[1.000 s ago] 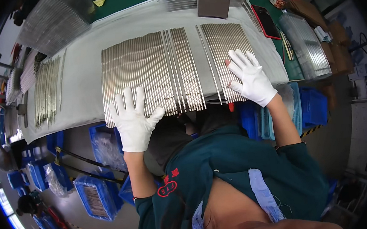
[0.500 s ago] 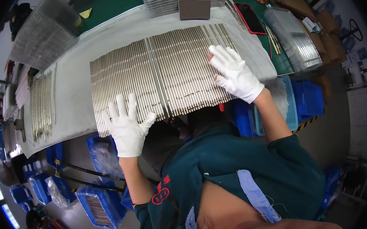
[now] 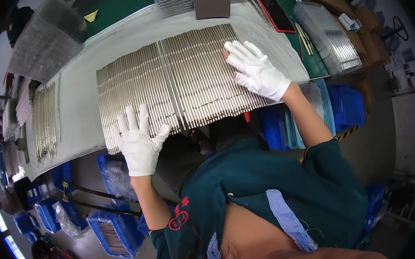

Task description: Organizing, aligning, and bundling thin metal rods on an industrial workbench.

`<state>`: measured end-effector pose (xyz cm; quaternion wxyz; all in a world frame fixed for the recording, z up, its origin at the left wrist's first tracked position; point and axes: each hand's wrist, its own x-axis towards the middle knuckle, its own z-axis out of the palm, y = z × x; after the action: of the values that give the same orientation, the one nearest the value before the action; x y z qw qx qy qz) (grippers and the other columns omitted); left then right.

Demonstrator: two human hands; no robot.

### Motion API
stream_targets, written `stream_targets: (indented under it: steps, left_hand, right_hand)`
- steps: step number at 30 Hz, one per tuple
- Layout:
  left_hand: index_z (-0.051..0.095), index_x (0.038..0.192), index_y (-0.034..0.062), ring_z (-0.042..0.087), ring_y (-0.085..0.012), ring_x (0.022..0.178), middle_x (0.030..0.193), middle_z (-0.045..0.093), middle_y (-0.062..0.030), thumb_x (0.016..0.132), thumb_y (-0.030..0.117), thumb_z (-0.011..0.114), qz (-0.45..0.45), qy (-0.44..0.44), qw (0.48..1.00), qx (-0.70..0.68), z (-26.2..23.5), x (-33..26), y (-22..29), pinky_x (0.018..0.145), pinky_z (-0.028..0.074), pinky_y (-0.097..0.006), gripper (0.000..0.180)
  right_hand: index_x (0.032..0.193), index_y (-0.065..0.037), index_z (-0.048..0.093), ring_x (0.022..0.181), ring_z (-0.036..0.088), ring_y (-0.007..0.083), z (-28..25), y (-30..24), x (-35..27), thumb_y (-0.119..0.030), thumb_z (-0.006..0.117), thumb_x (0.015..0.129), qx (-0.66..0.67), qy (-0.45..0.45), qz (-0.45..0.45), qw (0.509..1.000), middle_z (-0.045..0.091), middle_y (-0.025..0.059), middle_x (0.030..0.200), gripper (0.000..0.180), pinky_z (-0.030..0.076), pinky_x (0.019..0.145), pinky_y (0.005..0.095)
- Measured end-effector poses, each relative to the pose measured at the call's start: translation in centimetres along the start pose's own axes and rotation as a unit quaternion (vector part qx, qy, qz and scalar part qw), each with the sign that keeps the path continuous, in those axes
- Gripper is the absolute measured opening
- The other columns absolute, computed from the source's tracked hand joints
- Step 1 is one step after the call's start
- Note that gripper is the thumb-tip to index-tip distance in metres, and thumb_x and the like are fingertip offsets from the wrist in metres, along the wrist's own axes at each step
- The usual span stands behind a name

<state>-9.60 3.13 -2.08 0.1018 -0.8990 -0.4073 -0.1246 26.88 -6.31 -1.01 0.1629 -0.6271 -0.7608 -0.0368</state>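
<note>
Thin shiny metal rods lie side by side in a wide sheet on the white table cover, with one dark gap near the middle. My left hand, in a white glove, rests fingers spread on the near left end of the sheet. At the right edge, my right hand lies with fingers stretched over the outermost rods; this white glove leaves some fingertips bare. Neither hand grips a rod. The rods beneath my right palm are hidden.
A smaller group of rods lies to the left. Clear plastic trays are stacked at the far left, with more trays at the right. A dark rectangular block stands at the back, near a red-edged phone. Blue bins sit below.
My right hand has moved left and pressed the spaced rods at the right edge together, so the gaps there have closed. My left hand stays on the left end. The view has shifted slightly.
</note>
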Motion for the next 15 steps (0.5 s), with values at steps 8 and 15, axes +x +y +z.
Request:
stream_targets:
  steps: [8,15]
  left_hand:
    - [0.050,0.150,0.0114,0.045,-0.0432,0.136,0.150,0.050,-0.0207,0.093,0.071,0.048,-0.004,-0.023,1.000,0.015,0.2,0.1,-0.1,0.116,0.027,-0.059,0.082]
    - [0.049,0.151,0.0109,0.043,-0.0436,0.138,0.151,0.047,-0.0225,0.093,0.070,0.050,-0.009,-0.047,0.999,-0.011,-0.3,0.1,-0.1,0.116,0.026,-0.059,0.083]
  right_hand:
    - [0.152,-0.007,0.044,0.150,0.033,0.0310,1.9,3.3,7.5,-0.051,0.041,0.106,0.013,-0.042,-0.020,0.999,0.039,0.0163,0.160,0.064,0.020,0.125,0.0457]
    - [0.148,-0.009,0.051,0.151,0.033,0.0277,3.2,4.1,6.5,-0.049,0.045,0.104,-0.063,-0.048,-0.076,0.994,0.041,0.0130,0.160,0.060,0.020,0.126,0.0472]
